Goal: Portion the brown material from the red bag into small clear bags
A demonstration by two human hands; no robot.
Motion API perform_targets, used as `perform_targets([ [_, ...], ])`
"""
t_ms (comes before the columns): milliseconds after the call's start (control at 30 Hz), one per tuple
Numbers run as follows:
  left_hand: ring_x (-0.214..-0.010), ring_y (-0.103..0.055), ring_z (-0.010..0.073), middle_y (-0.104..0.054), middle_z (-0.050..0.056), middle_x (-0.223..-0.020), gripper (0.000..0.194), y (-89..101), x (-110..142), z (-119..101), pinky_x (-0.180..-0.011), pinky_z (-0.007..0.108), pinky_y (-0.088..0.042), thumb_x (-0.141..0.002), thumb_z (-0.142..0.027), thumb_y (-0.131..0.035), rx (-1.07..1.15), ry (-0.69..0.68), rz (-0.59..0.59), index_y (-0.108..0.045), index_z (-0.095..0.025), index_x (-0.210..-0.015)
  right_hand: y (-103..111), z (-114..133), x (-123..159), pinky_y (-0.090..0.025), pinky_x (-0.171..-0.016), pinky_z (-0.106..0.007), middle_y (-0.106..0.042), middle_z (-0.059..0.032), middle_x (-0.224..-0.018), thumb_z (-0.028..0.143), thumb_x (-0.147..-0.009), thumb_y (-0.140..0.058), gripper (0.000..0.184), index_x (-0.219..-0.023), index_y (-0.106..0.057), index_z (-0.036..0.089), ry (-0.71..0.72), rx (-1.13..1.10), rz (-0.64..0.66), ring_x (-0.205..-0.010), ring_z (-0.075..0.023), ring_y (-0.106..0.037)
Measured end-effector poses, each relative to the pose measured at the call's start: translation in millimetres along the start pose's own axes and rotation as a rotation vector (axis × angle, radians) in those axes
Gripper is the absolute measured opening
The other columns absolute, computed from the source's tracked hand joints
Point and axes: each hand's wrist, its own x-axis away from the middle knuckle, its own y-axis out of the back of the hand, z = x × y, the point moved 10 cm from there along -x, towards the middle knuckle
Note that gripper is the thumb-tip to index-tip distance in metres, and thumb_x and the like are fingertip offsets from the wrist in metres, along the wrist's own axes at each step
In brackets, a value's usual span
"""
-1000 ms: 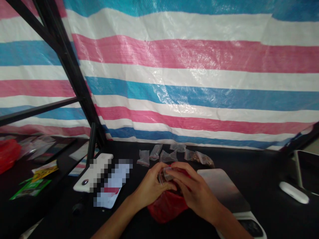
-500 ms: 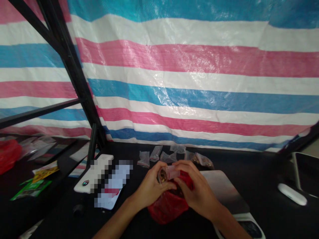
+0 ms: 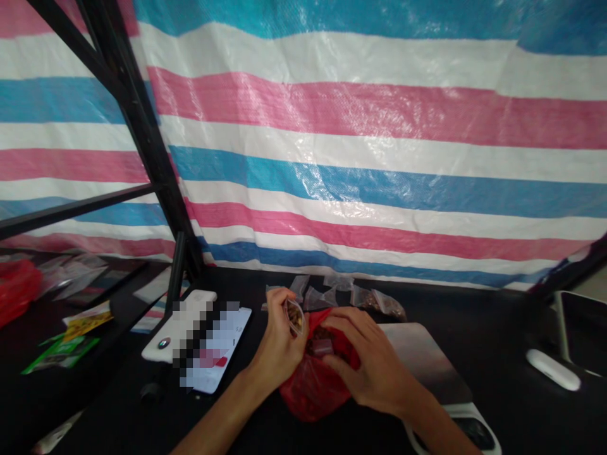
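Apparently, left hand (image 3: 277, 344) pinching small zip bag (image 3: 294, 316), right hand (image 3: 372, 366) clutching red plastic bag (image 3: 310, 388), kitchen scale (image 3: 420, 347) just beside

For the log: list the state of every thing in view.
small clear bag, held up, brown granules inside
left hand, pinching the small clear bag
red plastic bag, open, brown granules inside
right hand, at the red plastic bag's mouth
digital scale, platform bare
filled small bags, lying beyond the red plastic bag
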Motion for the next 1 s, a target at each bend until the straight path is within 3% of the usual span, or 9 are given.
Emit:
perform_targets([
  [133,-0.095,-0.052,0.0187,-0.041,0.007,-0.114,0.05,-17.2,10,-5,-0.083,0.033,-0.048,-0.087,-0.01,-0.055,0.034,-0.032,0.148,-0.031,-0.025,-0.129,-5,14,4,-0.05,-0.088,-0.039,-0.07,-0.0079,-0.113,0.031,-0.092,-0.068,0.033,-0.124,-0.059,0.027,0.078,0.006,-0.054,-0.1,-0.0244,-0.065],
  [267,-0.097,-0.056,0.0212,-0.046,0.01,-0.118,0.055,-28.6,15,-8,-0.083,0.036,-0.05,-0.083,-0.01,-0.058,0.085,-0.053,0.248,-0.033,-0.023,-0.13,-10,11,6,-0.053,-0.081,-0.034,-0.074,-0.0044,-0.096,0.025,-0.096,-0.062,0.01,-0.105,-0.065,0.026,0.052,-0.079,-0.101,-0.087,-0.0205,-0.069],
  [400,-0.105,-0.059,0.0268,-0.057,0.012,-0.117,0.045,-28.8,10,-1,-0.092,0.044,-0.048,-0.088,-0.022,-0.063,-0.018,0.051,0.248,-0.041,-0.023,-0.127,11,-5,7,-0.056,-0.075,-0.029,-0.072,-0.0037,-0.089,0.019,-0.097,-0.056,0.011,-0.099,-0.065,0.025,-0.047,-0.204,-0.263,-0.081,-0.018,-0.069],
  [500,-0.105,-0.06,0.0291,-0.065,0.009,-0.114,0.039,-35.2,9,-7,-0.094,0.047,-0.045,-0.086,-0.031,-0.07,-0.118,0.054,0.336,-0.052,-0.024,-0.121,26,-8,8,-0.056,-0.076,-0.029,-0.07,-0.0044,-0.091,0.018,-0.097,-0.057,0.011,-0.1,-0.064,0.025,-0.063,-0.213,-0.358,-0.083,-0.0185,-0.069],
  [633,-0.11,-0.059,0.0289,-0.065,0.008,-0.121,0.06,-37.4,10,-17,-0.095,0.043,-0.046,-0.074,-0.033,-0.082,-0.034,0.023,0.392,-0.053,-0.024,-0.125,33,-15,8,-0.055,-0.083,-0.03,-0.07,-0.0043,-0.096,0.018,-0.097,-0.058,0.012,-0.101,-0.067,0.025,-0.098,-0.251,-0.411,-0.09,-0.0186,-0.068],
  [733,-0.113,-0.058,0.0279,-0.064,0.009,-0.123,0.051,-34.6,10,-19,-0.097,0.042,-0.045,-0.082,-0.029,-0.074,-0.026,-0.009,0.396,-0.052,-0.023,-0.127,45,-40,13,-0.055,-0.079,-0.029,-0.071,-0.0041,-0.097,0.027,-0.097,-0.06,0.011,-0.105,-0.067,0.026,-0.226,-0.366,-0.475,-0.087,-0.018,-0.068],
  [867,-0.111,-0.058,0.0266,-0.064,0.01,-0.118,0.027,-30.9,7,-20,-0.099,0.043,-0.043,-0.096,-0.027,-0.052,-0.098,-0.073,0.397,-0.054,-0.022,-0.123,77,-89,35,-0.053,-0.065,-0.025,-0.068,-0.0017,-0.085,0.044,-0.092,-0.065,0.031,-0.117,-0.062,0.025,-0.432,-0.519,-0.526,-0.073,-0.0162,-0.066],
  [1000,-0.11,-0.058,0.0261,-0.065,0.011,-0.114,0.024,-29.9,5,-16,-0.098,0.042,-0.044,-0.101,-0.027,-0.042,-0.134,-0.059,0.386,-0.057,-0.02,-0.119,87,-133,63,-0.052,-0.06,-0.027,-0.07,-0.0031,-0.082,0.049,-0.083,-0.073,0.043,-0.113,-0.063,0.022,-0.6,-0.532,-0.322,-0.07,-0.0187,-0.068],
])
